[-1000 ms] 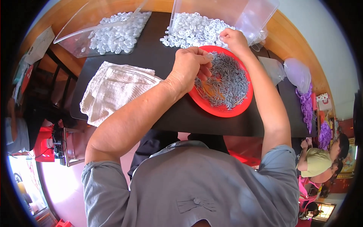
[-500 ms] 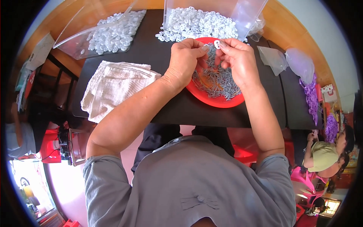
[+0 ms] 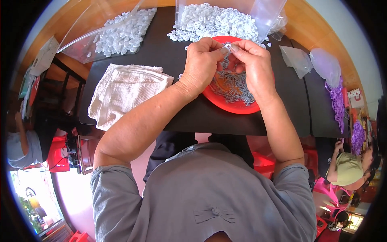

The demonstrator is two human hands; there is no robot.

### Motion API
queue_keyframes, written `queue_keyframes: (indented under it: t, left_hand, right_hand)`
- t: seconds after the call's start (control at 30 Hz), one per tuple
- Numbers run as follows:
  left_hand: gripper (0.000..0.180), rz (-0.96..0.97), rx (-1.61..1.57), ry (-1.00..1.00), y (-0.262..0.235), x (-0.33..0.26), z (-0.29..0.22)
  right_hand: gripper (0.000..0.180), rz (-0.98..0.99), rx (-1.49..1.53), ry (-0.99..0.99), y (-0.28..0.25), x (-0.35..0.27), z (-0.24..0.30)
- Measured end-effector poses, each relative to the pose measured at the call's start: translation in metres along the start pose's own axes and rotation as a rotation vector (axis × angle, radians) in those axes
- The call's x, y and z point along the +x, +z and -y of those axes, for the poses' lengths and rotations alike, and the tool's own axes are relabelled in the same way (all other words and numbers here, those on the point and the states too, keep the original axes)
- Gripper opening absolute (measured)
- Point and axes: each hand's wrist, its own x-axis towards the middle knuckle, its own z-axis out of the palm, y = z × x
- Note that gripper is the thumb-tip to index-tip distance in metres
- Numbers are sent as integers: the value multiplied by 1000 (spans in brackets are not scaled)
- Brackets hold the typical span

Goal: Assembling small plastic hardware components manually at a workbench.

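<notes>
White ring piece [image 3: 228, 46] now sits pinched between both hands above the red plate [image 3: 225, 105], lifted since a moment ago. Left hand [image 3: 201, 64] and right hand [image 3: 252, 66], earlier apart, have closed together, fingertips clamped on it, which suggests fitting is underway.

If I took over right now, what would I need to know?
Left hand and right hand meet above the red plate, both pinching one small white ring at the fingertips.
The plate holds a heap of small grey metal pieces.
Loose white rings spill from a clear bag just behind it; another bag of white rings lies far left.
A folded white towel is on the left.
Many pieces remain on the plate.
</notes>
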Motion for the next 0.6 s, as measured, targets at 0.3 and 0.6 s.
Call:
queue_keyframes:
  t: [0.3, 0.6]
  left_hand:
    - [12, 99, -139, 35, -1, -2, -13]
    - [27, 252, -46, 152, -5, -1, -14]
  right_hand:
    - [17, 116, 13, -57, -17, 5, 5]
    - [22, 293, 78, 50, -34, 1, 17]
